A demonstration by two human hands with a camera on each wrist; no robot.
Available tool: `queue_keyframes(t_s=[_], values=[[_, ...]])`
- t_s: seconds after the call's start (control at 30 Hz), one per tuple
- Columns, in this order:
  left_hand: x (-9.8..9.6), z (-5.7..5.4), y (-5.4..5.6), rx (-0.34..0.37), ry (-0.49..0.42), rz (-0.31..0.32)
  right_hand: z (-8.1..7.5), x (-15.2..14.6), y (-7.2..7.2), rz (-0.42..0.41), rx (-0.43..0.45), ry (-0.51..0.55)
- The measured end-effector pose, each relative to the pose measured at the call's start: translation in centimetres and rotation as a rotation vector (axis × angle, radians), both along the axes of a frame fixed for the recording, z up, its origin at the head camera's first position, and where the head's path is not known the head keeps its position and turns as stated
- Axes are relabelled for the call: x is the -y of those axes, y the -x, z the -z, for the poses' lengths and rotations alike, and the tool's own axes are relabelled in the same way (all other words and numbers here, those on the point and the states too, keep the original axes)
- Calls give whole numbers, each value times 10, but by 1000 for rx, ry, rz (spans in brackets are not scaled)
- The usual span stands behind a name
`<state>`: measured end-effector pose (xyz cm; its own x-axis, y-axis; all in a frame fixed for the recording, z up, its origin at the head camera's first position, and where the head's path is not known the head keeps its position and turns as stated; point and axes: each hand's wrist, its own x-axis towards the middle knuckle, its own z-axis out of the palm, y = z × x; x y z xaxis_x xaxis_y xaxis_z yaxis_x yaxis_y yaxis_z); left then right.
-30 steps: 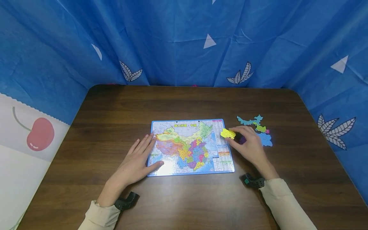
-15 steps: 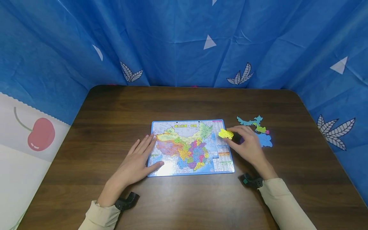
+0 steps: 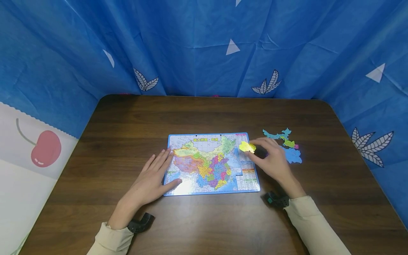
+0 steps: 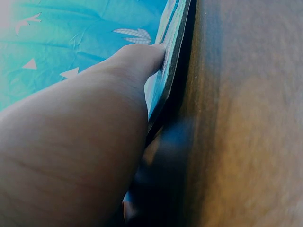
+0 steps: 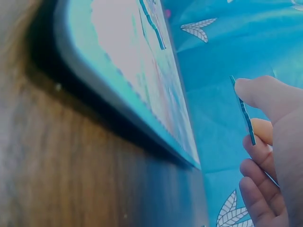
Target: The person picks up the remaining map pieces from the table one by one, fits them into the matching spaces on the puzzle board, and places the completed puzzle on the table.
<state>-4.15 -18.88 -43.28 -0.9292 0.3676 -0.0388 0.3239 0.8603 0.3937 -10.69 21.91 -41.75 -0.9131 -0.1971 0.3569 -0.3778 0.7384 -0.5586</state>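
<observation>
A map puzzle board (image 3: 207, 141) with a blue border and a multicoloured map of China lies on the table. My left hand (image 3: 153, 179) rests on its left side, fingers straight and spread, thumb over the lower left part. In the left wrist view the thumb (image 4: 142, 56) touches the board's surface. My right hand (image 3: 272, 157) pinches a yellow puzzle piece (image 3: 246, 146) between thumb and fingers, above the board's upper right part. The right wrist view shows this thin piece (image 5: 244, 113) edge-on, held up off the board (image 5: 118, 90).
To the right of the board lie several loose puzzle pieces: a light blue one (image 3: 286, 131), a green one (image 3: 289, 143), a small pink one (image 3: 296, 146) and a larger blue one (image 3: 294, 155). A blue curtain (image 3: 204, 53) hangs behind the brown table (image 3: 204, 113).
My right hand has moved a little to the left with the yellow puzzle piece, which now overlaps more of the board. The left hand has stayed in place.
</observation>
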Motion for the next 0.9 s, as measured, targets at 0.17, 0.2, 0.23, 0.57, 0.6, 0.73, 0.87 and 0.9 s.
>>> queue_keyframes(t_s=[0.17, 0.2, 0.23, 0.57, 0.6, 0.73, 0.87, 0.9], values=[[0, 0, 0, 2, -3, -1, -3, 5, 1, -3, 12, 3], [0, 0, 0, 1, -5, -1, -3, 6, 1, -3, 14, 2], [0, -1, 0, 1, -7, -1, -4, 6, 1, -4, 15, 3], [0, 0, 0, -6, -11, 2, -8, 16, 3, -37, -1, 14], [0, 0, 0, -7, -10, 4, -9, 16, 3, -40, -3, 15], [0, 1, 0, -9, -8, 5, -11, 21, 3, -50, -6, 17], [0, 1, 0, -10, -7, 3, -13, 27, 5, -57, -15, 15], [0, 1, 0, -11, -8, 3, -13, 28, 5, -60, -18, 14]])
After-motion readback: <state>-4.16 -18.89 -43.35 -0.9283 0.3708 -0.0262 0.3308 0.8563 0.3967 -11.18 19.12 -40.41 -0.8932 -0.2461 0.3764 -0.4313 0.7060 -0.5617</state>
